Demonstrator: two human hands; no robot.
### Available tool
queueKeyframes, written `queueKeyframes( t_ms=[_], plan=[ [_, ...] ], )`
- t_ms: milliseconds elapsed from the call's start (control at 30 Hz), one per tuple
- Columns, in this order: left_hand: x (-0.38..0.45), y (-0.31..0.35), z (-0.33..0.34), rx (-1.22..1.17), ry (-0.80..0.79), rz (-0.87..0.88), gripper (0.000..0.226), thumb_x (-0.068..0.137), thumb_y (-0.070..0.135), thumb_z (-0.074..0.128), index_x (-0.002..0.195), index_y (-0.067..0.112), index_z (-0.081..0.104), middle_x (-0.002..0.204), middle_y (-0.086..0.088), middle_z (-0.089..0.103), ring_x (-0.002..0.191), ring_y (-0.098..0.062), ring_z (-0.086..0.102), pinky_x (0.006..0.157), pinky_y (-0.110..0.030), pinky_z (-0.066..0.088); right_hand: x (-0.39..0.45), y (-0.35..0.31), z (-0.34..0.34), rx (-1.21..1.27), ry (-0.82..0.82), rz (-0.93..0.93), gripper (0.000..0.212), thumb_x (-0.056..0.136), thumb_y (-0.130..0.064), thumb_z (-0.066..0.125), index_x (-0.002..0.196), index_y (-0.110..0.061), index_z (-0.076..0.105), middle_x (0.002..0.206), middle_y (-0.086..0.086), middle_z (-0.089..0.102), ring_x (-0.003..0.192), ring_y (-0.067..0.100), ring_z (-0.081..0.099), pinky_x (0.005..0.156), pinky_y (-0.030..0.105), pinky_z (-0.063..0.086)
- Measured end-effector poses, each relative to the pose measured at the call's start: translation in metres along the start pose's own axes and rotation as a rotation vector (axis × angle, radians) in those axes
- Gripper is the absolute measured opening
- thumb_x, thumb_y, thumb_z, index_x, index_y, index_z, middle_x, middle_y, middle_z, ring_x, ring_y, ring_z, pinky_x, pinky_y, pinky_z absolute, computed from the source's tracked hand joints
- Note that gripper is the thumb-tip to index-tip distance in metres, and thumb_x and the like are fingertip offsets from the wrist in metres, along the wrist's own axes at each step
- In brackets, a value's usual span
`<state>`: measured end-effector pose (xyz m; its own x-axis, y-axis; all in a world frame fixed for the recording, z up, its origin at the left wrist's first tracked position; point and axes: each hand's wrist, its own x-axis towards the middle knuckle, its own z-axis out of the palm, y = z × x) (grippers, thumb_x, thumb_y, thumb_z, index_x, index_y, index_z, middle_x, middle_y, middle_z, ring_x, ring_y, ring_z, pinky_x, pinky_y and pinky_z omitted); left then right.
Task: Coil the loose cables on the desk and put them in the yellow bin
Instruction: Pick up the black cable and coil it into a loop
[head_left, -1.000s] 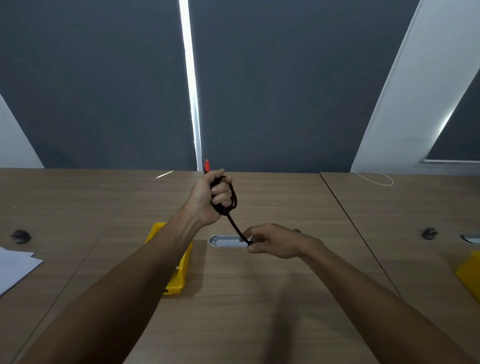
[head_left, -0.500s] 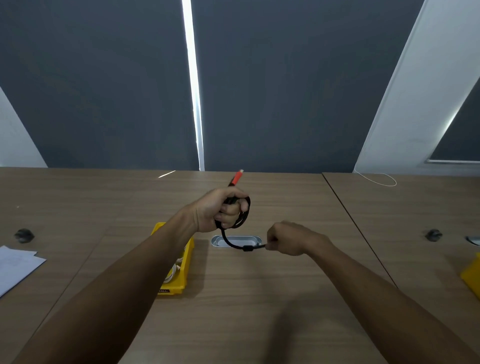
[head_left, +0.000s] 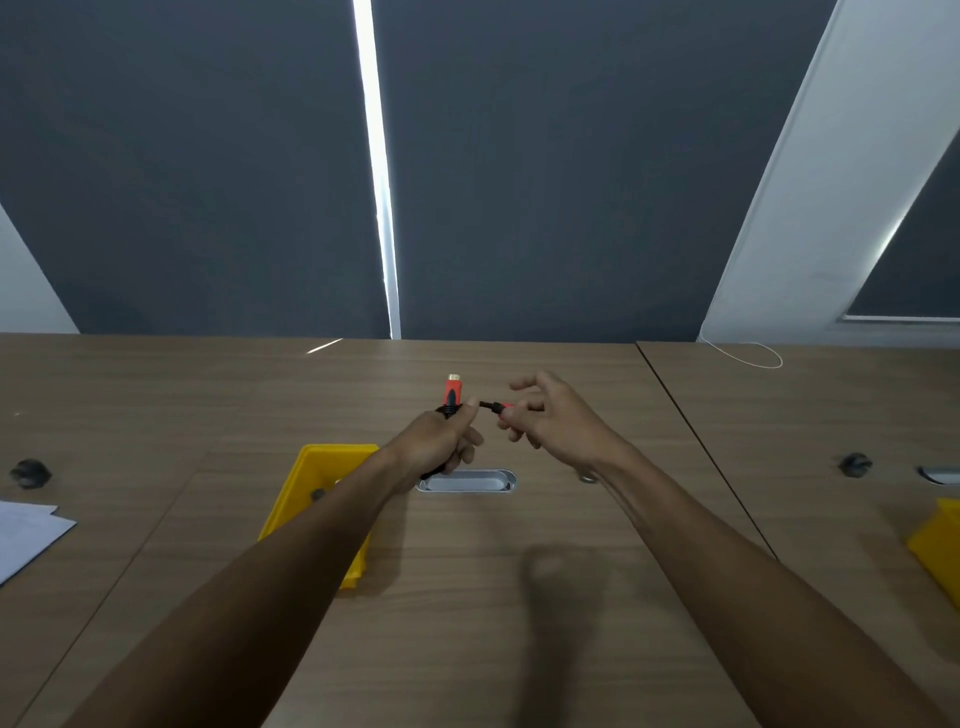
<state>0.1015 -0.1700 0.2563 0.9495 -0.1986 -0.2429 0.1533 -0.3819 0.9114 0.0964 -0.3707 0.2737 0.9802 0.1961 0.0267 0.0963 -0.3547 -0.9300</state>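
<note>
Both hands are working above the wooden worktop. The left hand is gripping a bundled black cable, fingers curled round it, with one red plug sticking up past the thumb. The right hand is pinching the cable's other red end between thumb and fingertips, its remaining fingers spread loosely. The yellow bin is sitting on the worktop under the left forearm, near the metal slot. White paper is lying far left.
</note>
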Motion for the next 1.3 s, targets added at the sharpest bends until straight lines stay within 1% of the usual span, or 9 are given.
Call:
queueKeyframes(
  t_ms=[267,400,467,533,633,767,967,1167,1300],
  plan=[
    [0.008,-0.002,0.000,-0.284,0.173,0.055,0.065,0.095,0.067,0.050,0.088,0.007,0.073,0.067,-0.003,0.063,0.053,-0.012,0.052,0.053,-0.026,0.042,-0.009,-0.007,0.009,0.094,0.005,-0.187,0.024,0.080,-0.010,0.089,0.094,0.001,0.073,0.076,0.008,0.070,0.066,0.011,0.061,0.063,0.024,0.053],
    [0.011,0.001,0.000,-0.547,0.121,0.059,0.024,0.096,0.030,0.062,0.089,0.008,0.069,0.077,-0.006,0.071,0.061,-0.018,0.059,0.058,-0.032,0.041,-0.013,-0.007,0.014,-0.006,-0.058,-0.237,0.027,0.078,-0.023,0.093,0.089,-0.008,0.073,0.076,0.010,0.064,0.069,0.013,0.052,0.067,0.027,0.048],
    [0.008,0.006,-0.001,-0.722,0.081,0.072,0.014,0.096,0.017,0.057,0.086,0.009,0.063,0.065,-0.001,0.061,0.058,-0.016,0.055,0.059,-0.030,0.041,-0.014,-0.006,0.017,0.037,-0.025,-0.234,0.034,0.084,-0.034,0.087,0.083,-0.005,0.069,0.074,0.005,0.060,0.068,0.014,0.049,0.064,0.028,0.045],
    [0.003,0.008,-0.006,-0.872,-0.042,0.073,0.015,0.096,0.015,0.051,0.083,0.012,0.057,0.054,0.004,0.044,0.050,-0.012,0.044,0.058,-0.026,0.037,-0.012,-0.003,0.016,0.092,0.085,-0.202,0.040,0.096,-0.037,0.074,0.085,0.000,0.064,0.073,0.006,0.056,0.064,0.017,0.047,0.060,0.029,0.043],
    [-0.005,0.007,-0.014,-0.994,-0.274,0.084,0.018,0.092,0.016,0.045,0.080,0.010,0.056,0.044,0.007,0.036,0.041,-0.009,0.035,0.056,-0.024,0.034,-0.004,0.006,0.010,0.186,0.139,-0.034,0.023,0.104,-0.031,0.064,0.104,-0.008,0.066,0.083,0.003,0.058,0.058,0.012,0.049,0.050,0.023,0.039],
    [-0.010,0.008,-0.013,-1.014,-0.481,0.129,0.027,0.087,0.014,0.040,0.074,0.007,0.062,0.038,0.008,0.039,0.037,-0.008,0.036,0.053,-0.024,0.037,-0.001,0.010,0.006,0.476,-0.106,0.155,0.042,0.098,-0.041,0.068,0.118,-0.004,0.062,0.079,-0.003,0.049,0.055,0.008,0.037,0.047,0.023,0.018],
    [-0.014,0.015,-0.010,-1.077,-0.736,0.146,0.026,0.082,0.013,0.040,0.068,0.005,0.060,0.036,0.006,0.043,0.035,-0.010,0.042,0.053,-0.026,0.041,-0.012,0.004,-0.002,0.646,-0.427,0.197,0.028,0.103,-0.035,0.058,0.101,-0.015,0.077,0.072,-0.001,0.040,0.049,0.004,0.030,0.048,0.023,0.012],
    [-0.012,0.020,-0.011,-1.001,-0.616,0.090,0.017,0.084,0.010,0.048,0.072,0.006,0.059,0.038,0.008,0.039,0.036,-0.008,0.039,0.053,-0.025,0.043,-0.015,0.008,-0.004,0.550,-0.370,0.124,0.033,0.098,-0.037,0.063,0.105,-0.005,0.068,0.066,0.000,0.040,0.041,0.003,0.034,0.039,0.020,0.013],
    [-0.013,0.016,-0.007,-0.815,-0.432,0.041,0.020,0.088,0.008,0.052,0.069,0.011,0.056,0.043,0.007,0.035,0.043,-0.009,0.039,0.062,-0.026,0.046,-0.021,0.015,-0.003,0.475,-0.355,0.108,0.031,0.093,-0.030,0.072,0.107,-0.006,0.059,0.066,0.003,0.045,0.043,0.009,0.039,0.038,0.017,0.028]
  ],
)
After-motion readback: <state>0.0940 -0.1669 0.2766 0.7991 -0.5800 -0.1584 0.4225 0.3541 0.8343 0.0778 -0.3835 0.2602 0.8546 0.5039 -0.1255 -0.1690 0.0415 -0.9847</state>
